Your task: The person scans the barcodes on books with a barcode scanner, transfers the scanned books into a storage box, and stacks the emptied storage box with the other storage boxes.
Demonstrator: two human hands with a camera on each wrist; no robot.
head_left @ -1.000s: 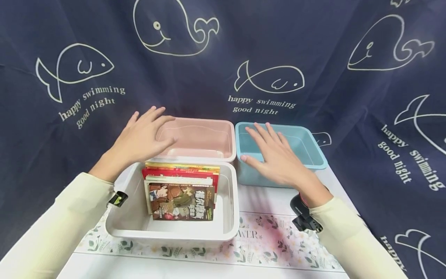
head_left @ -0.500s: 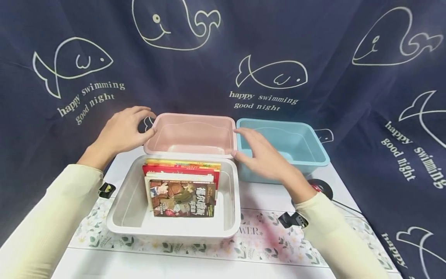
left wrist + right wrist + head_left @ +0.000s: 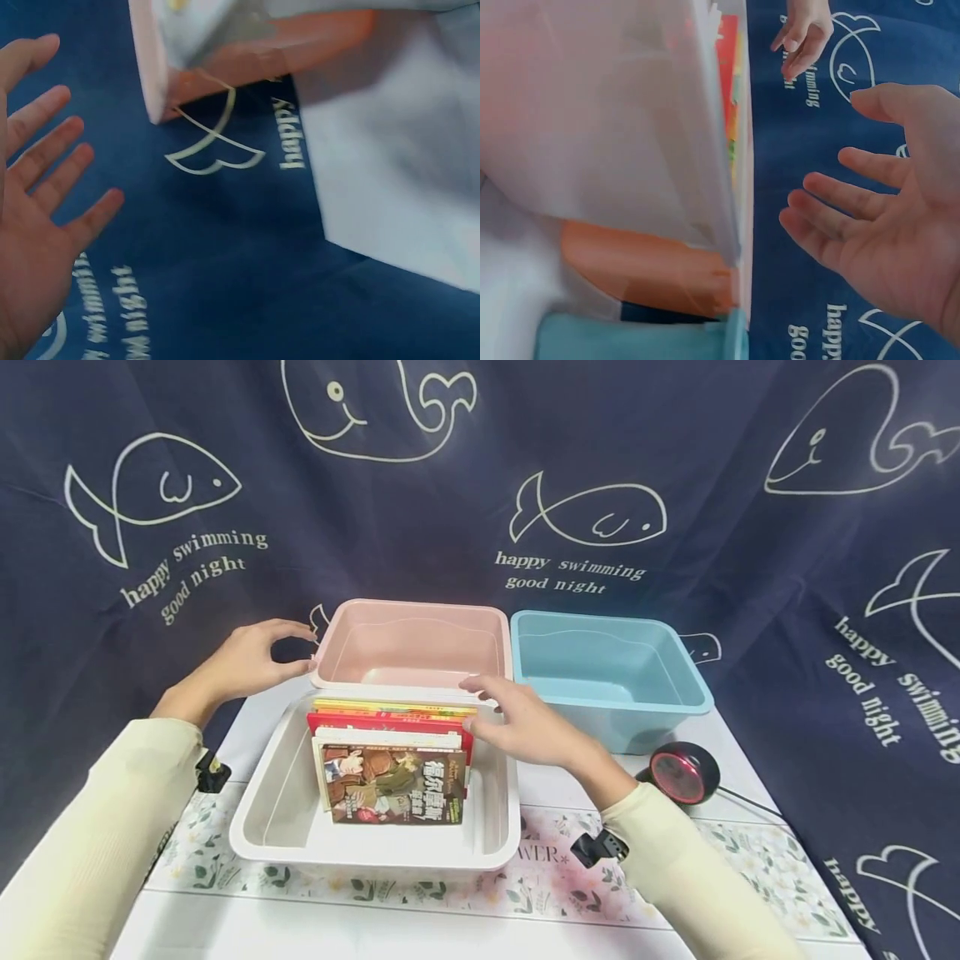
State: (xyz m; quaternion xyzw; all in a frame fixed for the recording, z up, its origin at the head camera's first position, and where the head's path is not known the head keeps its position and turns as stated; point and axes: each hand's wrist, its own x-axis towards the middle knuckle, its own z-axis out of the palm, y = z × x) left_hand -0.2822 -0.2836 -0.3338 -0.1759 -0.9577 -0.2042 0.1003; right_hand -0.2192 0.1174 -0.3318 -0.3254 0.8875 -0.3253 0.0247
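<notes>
A white bin [image 3: 262, 827] holds several upright books [image 3: 397, 785]; the front one has a brown illustrated cover, with red and yellow ones behind. My left hand [image 3: 240, 662] hovers near the left end of the pink bin [image 3: 412, 639], its fingers spread and holding nothing. In the left wrist view its fingers are loose and apart. Above the right end of the books is my right hand [image 3: 528, 722], fingers relaxed and nothing held. The right wrist view shows this hand [image 3: 885, 195] apart from the bin and books.
A blue bin [image 3: 622, 718] stands right of the pink one. At its front right corner sits a round black device [image 3: 684, 772] with a red top and a cable. A dark blue cloth with white fish drawings [image 3: 420, 527] hangs behind the table.
My right hand has moved left and down from over the blue bin to the books' right end. My left hand has moved left and lower, away from the pink bin's inside.
</notes>
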